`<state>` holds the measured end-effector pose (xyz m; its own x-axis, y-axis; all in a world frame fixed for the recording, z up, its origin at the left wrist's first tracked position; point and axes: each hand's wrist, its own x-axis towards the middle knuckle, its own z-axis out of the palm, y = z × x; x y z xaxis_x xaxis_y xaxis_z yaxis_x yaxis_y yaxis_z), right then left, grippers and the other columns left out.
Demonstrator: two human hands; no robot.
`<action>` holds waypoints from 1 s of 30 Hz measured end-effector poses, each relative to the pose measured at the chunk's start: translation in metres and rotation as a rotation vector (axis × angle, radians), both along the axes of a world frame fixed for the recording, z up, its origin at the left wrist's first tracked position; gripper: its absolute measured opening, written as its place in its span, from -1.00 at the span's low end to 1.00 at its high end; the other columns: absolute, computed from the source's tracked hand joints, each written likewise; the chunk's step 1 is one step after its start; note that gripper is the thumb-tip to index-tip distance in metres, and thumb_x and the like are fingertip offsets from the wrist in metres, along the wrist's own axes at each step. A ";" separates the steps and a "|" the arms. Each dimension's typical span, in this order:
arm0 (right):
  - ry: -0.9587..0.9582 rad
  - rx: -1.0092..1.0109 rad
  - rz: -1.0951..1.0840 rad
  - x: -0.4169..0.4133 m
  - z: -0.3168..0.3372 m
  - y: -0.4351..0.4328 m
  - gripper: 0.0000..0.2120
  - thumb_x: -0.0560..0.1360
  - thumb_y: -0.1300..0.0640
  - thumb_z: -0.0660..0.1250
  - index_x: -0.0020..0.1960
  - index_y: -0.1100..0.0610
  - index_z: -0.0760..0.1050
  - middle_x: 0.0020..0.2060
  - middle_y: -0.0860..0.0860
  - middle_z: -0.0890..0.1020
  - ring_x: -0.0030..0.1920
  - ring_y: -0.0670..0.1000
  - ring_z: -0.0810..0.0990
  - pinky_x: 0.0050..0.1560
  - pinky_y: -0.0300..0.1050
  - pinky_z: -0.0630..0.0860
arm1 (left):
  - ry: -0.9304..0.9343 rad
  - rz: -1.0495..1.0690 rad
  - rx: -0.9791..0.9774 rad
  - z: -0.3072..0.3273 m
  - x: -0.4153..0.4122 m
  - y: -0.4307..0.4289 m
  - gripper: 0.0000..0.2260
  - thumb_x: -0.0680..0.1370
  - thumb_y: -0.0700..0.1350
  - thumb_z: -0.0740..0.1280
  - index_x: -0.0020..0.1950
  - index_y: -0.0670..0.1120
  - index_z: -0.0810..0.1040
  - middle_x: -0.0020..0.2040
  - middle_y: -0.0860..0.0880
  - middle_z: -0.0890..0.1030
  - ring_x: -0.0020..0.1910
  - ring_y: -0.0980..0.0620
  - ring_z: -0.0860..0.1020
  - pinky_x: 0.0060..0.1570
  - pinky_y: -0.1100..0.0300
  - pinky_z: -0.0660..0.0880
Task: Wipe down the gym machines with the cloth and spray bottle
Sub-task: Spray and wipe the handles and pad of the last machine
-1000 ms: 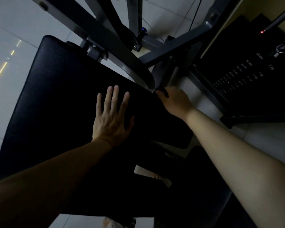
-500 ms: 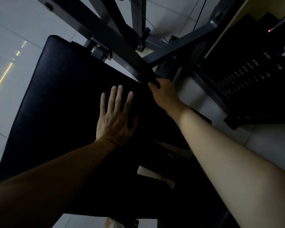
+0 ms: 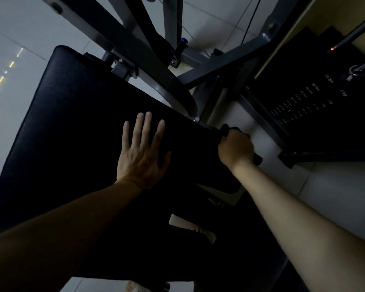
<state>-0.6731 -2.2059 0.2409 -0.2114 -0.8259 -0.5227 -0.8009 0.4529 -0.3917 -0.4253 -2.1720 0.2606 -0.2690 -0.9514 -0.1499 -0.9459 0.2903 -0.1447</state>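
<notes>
The left hand (image 3: 141, 159) lies flat, fingers spread, bracing the pad (image 3: 72, 123), while the right hand (image 3: 235, 148) fists what seems a dark cloth (image 3: 227, 130) along its edge.

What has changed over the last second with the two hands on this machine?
The right hand, gripping the dark cloth, slid up to the grey curved bar, then back down along the black handle toward the person. The left hand stayed flat on the black pad, fingers spread; the pad itself did not move.
</notes>
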 end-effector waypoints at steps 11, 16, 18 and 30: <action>-0.259 -0.016 0.134 -0.025 0.000 0.008 -0.63 0.69 -0.01 0.10 0.36 0.17 0.46 0.11 0.15 0.63 0.14 0.23 0.59 0.01 -0.07 0.48 | -0.004 -0.003 0.002 -0.002 0.002 -0.001 -0.30 0.63 0.28 0.02 0.67 -0.04 -0.06 0.65 -0.24 -0.07 0.63 -0.21 -0.13 0.57 -0.24 -0.15; -0.051 0.053 0.072 -0.038 0.000 0.024 -0.64 0.69 -0.01 0.08 0.31 0.17 0.47 0.09 0.19 0.62 0.08 0.22 0.60 -0.07 -0.12 0.42 | 0.016 -0.011 -0.011 -0.003 0.002 -0.001 -0.30 0.63 0.26 0.02 0.67 -0.06 -0.02 0.64 -0.25 -0.04 0.63 -0.22 -0.10 0.56 -0.27 -0.11; -0.005 0.042 -0.035 -0.031 0.001 0.027 -0.67 0.68 0.01 0.11 0.31 0.15 0.48 0.13 0.16 0.62 0.10 0.19 0.59 -0.03 -0.14 0.42 | 0.028 -0.017 -0.013 -0.003 0.003 -0.001 -0.29 0.61 0.27 0.01 0.66 -0.07 0.00 0.64 -0.25 -0.03 0.63 -0.22 -0.09 0.56 -0.27 -0.10; -0.173 0.236 -0.472 -0.052 0.017 0.051 -0.78 0.61 0.17 0.22 0.15 0.26 0.54 -0.09 0.12 0.61 -0.08 0.15 0.60 -0.25 -0.15 0.47 | 0.054 -0.033 -0.067 -0.008 0.005 -0.001 -0.30 0.61 0.26 0.03 0.66 -0.06 0.02 0.64 -0.25 -0.02 0.63 -0.23 -0.07 0.56 -0.26 -0.09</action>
<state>-0.7252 -2.1550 0.2579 -0.4247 -0.5185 -0.7422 -0.4230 0.8384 -0.3437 -0.4199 -2.1730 0.2524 -0.3063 -0.9493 -0.0708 -0.9430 0.3128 -0.1134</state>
